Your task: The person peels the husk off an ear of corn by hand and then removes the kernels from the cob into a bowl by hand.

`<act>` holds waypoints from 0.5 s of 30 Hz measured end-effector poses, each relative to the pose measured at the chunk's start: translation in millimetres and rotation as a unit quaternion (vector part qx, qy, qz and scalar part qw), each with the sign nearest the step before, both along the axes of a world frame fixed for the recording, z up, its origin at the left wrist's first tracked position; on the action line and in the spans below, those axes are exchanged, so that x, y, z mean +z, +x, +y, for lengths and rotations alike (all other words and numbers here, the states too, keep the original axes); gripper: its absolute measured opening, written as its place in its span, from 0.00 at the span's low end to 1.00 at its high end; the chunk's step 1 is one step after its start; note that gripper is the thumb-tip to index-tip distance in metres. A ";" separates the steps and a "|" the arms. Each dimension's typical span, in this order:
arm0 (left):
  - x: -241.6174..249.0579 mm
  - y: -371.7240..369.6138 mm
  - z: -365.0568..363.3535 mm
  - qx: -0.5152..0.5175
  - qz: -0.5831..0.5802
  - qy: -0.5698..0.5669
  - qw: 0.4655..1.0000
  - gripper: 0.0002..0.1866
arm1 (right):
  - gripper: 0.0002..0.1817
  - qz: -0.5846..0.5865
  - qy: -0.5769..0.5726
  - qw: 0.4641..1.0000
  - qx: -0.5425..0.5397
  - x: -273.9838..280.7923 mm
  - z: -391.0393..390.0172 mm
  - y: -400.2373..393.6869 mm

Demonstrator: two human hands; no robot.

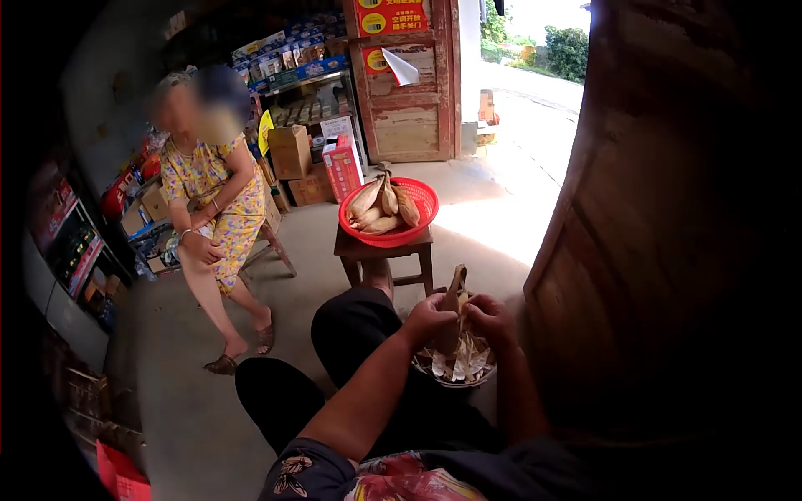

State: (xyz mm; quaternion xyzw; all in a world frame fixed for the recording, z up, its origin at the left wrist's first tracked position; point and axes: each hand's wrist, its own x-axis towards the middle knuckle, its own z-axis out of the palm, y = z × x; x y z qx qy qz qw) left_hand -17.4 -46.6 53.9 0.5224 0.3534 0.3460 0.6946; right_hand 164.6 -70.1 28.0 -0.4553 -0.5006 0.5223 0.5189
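My left hand (428, 321) is wrapped round a dry ear of corn (449, 336), whose pale husk tip points up. Close beside it, the fingers of my right hand (491, 321) are pinched on the husk of the same ear. Both hands are above a round basket (462, 384) that holds strips of dry husk (461, 364). Beyond my knees, a red plastic basket (431, 200) with several unpeeled ears of corn (382, 206) rests on a wooden stool (403, 250).
A seated person (219, 179) in a yellow patterned dress is at the left. Cardboard boxes (291, 153) and a red-and-white carton (342, 165) stand behind the stool. A wooden door (635, 275) rises close on my right, with a bright doorway (535, 117) beyond.
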 end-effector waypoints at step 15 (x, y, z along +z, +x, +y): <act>-48.4 6.7 23.2 0.009 0.149 0.190 0.970 0.26 | 0.06 -0.271 0.194 0.941 -0.063 -11.3 7.0 -10.1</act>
